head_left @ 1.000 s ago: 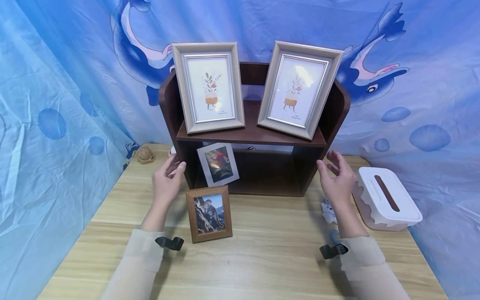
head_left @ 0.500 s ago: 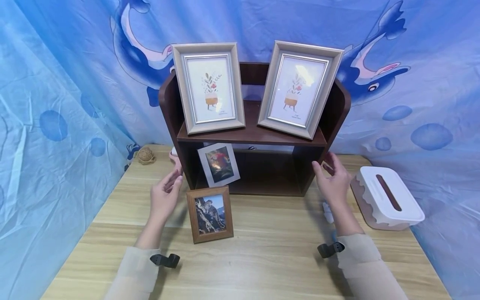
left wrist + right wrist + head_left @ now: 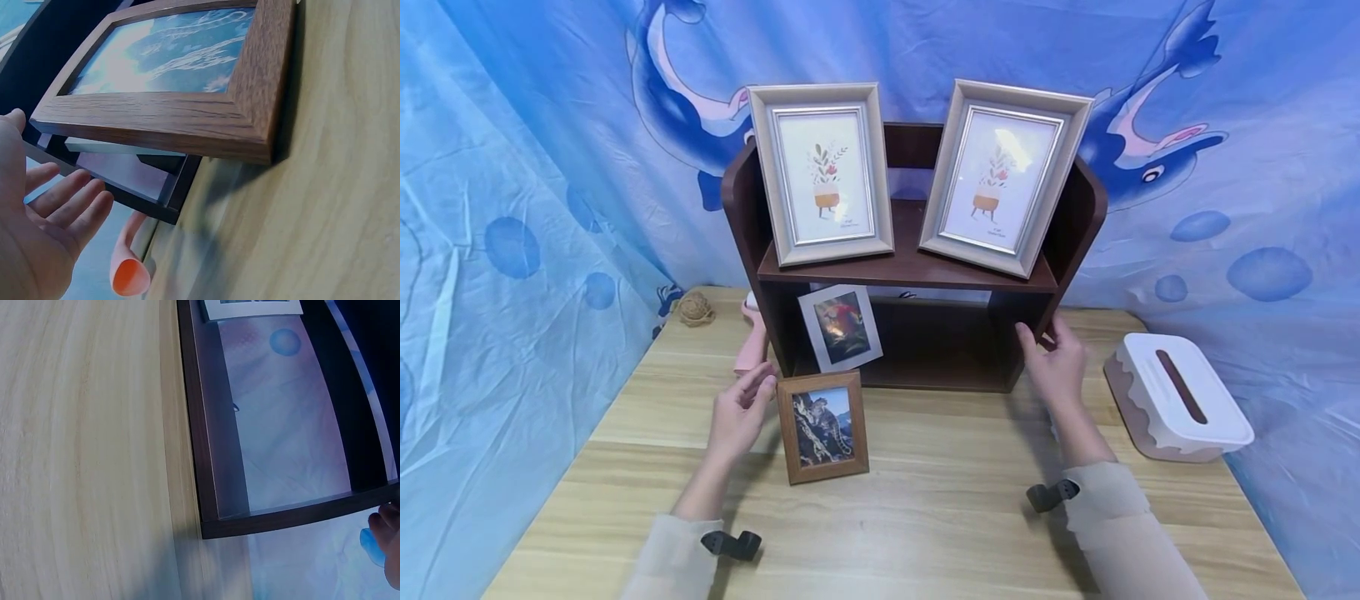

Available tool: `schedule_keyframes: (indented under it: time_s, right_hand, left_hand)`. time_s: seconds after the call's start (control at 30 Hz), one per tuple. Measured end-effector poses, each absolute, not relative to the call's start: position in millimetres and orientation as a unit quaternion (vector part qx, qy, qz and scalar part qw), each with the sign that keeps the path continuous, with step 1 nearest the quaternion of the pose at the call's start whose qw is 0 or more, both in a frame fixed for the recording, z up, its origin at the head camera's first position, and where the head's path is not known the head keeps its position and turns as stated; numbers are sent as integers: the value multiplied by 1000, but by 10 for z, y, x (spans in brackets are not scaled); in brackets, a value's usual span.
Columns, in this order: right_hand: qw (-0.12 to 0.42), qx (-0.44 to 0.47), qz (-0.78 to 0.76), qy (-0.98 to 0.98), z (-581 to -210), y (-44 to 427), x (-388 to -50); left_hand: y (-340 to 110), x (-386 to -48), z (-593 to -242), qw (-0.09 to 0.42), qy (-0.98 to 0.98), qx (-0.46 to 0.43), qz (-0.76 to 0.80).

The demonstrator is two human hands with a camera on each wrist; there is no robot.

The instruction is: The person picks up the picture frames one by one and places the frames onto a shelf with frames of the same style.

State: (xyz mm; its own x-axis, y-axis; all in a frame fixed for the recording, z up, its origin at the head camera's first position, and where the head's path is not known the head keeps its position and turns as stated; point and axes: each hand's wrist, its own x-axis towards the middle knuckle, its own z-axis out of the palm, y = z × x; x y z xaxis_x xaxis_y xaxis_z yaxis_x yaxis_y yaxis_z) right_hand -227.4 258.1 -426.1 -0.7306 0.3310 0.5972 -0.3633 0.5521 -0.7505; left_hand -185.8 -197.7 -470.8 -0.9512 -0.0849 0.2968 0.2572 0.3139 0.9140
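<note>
My left hand point(image 3: 739, 417) is at the upper left corner of a brown wooden photo frame point(image 3: 784, 429) with a leopard picture, standing on the table. In the left wrist view its loosely bent fingers point(image 3: 81, 203) lie beside the frame, gripping nothing. At the right side panel of a dark brown two-tier shelf point(image 3: 910, 265) is my right hand point(image 3: 1056, 367), thumb before the panel and fingers on its outer side; no firm grip shows. A white photo frame point(image 3: 874, 337) with a parrot picture leans in the lower tier, behind the brown frame.
Two large beige photo frames point(image 3: 767, 192) stand on the upper tier. A pink handled tool point(image 3: 752, 346) lies left of the shelf, near a twine ball point(image 3: 695, 309). A white-lidded tissue box point(image 3: 1198, 400) is on the right. Blue dolphin-print curtains surround the table point(image 3: 940, 508).
My left hand has dropped from the shelf's left side to the brown frame's corner, uncovering the pink tool. The right hand has moved left, up to the shelf's right panel.
</note>
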Motion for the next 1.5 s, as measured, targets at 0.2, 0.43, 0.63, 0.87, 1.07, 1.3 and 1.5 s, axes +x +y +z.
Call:
schedule_keyframes:
  time_s: [0.2,0.43,0.63,0.87,1.07,1.3,1.5]
  right_hand:
    - [373,12,474,-797,-4309,2586,-2299]
    - [379,19,463,-801,-4317,2606,-2307]
    - [374,13,461,-804,-4327,2603,-2294]
    - [376,25,468,-800,-4335,2590,-2292]
    - [389,22,449,-804,-4334,2580,-2303]
    - [387,18,447,-806,-4327,2584,-2302]
    - [385,28,467,-796,-4333,2589,-2315]
  left_hand:
    - [-1958,-1796,-4725,130,-787,-77,-598]
    - [-1968,-1724,-4755,93,-786,-83,-606]
    - [-1975,-1636,-4785,66,-814,-70,-572]
    - [-1990,-1542,-4841,14,-817,-56,-574]
    - [-1973,-1490,-4895,-9,-808,-51,-587]
    - [-1953,-1454,-4932,-25,-801,-31,-598]
    - [-1935,-1424,-4963,-38,-785,3,-618]
